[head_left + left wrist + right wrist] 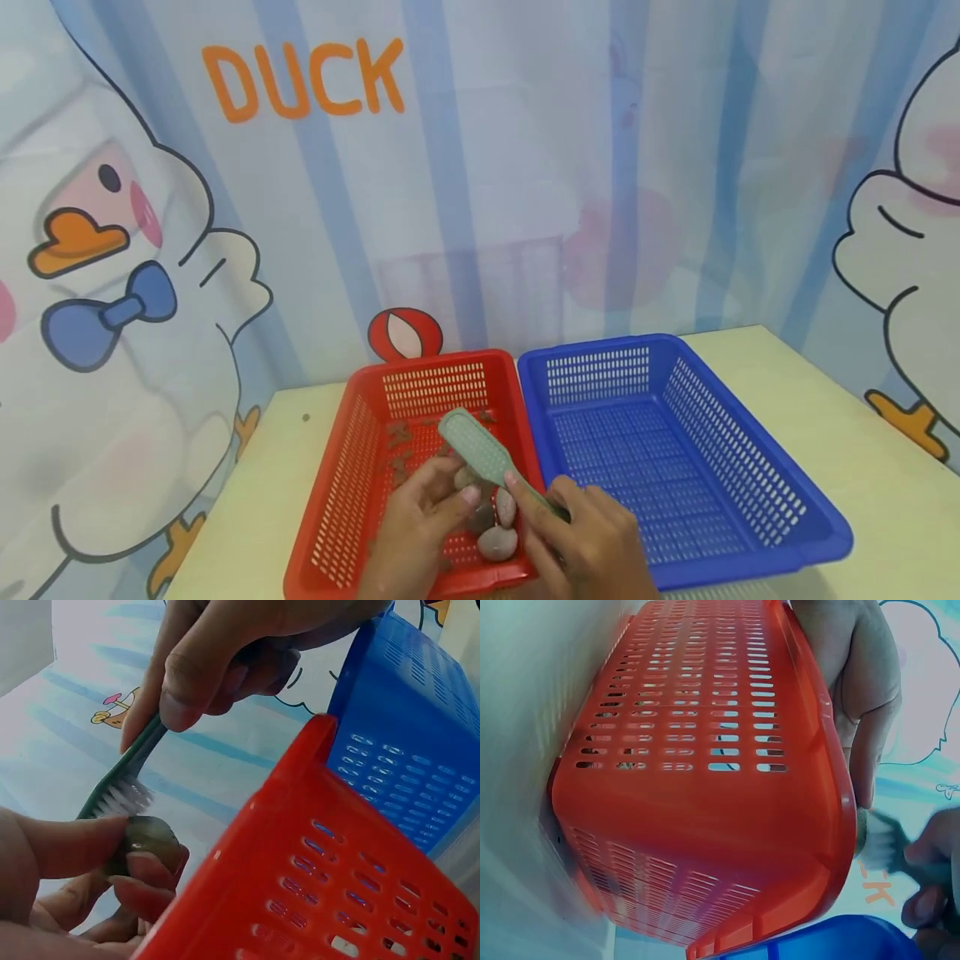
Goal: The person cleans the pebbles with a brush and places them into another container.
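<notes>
My left hand (420, 521) pinches a smooth brownish-green stone (154, 838) between thumb and fingers, over the red basket (427, 363). In my right hand (592, 533) is the handle of a green scrubbing brush (474, 446), with the index finger stretched along it. The brush's white bristles (124, 799) face down right at the top of the stone in the left wrist view. Below the hands, several stones lie in the red basket, among them a pale grey one (497, 543) and a speckled one (506, 507).
Small brown bits (400, 433) are scattered over the red basket's floor. Close on its right stands a blue basket (750, 562). Both rest on a pale yellow table (240, 492), where a small dark speck (305, 417) lies at the left. A duck-patterned curtain (495, 167) hangs behind.
</notes>
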`<action>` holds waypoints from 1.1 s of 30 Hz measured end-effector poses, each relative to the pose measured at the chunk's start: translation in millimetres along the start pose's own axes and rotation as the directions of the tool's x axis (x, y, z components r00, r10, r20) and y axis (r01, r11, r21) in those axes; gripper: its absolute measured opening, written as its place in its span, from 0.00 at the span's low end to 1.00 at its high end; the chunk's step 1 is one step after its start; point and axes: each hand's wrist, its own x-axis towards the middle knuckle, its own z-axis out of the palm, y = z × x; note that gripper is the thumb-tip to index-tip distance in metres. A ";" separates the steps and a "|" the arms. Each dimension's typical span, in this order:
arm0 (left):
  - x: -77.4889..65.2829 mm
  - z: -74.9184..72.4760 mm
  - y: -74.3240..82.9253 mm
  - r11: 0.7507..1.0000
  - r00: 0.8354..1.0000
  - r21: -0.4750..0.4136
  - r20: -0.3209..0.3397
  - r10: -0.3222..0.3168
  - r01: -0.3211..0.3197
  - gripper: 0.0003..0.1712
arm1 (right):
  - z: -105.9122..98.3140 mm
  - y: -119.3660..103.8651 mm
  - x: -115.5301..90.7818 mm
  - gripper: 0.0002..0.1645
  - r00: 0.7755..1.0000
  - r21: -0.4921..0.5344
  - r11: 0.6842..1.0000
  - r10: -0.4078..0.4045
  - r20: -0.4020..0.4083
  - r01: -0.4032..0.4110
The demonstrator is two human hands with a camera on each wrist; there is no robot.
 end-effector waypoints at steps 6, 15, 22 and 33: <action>1.9 3.0 -0.4 0.991 0.981 -0.136 -0.192 -0.038 0.011 0.23 | -2.4 1.4 -0.8 0.23 0.995 0.034 0.995 0.092 -0.024 -0.091; 2.8 0.1 -1.0 0.976 0.978 -0.217 -0.206 -0.037 -0.009 0.24 | -3.2 -5.8 11.2 0.21 0.992 0.121 0.988 -0.083 -0.099 0.094; -2.2 -2.1 -1.4 0.995 0.999 -0.096 -0.044 -0.021 0.017 0.29 | -2.2 -4.2 10.3 0.21 0.991 0.091 0.990 -0.100 -0.093 0.108; 2.6 1.1 0.1 0.989 0.994 -0.148 -0.106 -0.041 0.025 0.32 | 0.9 -0.5 -2.2 0.25 0.994 0.007 0.994 0.106 -0.039 -0.106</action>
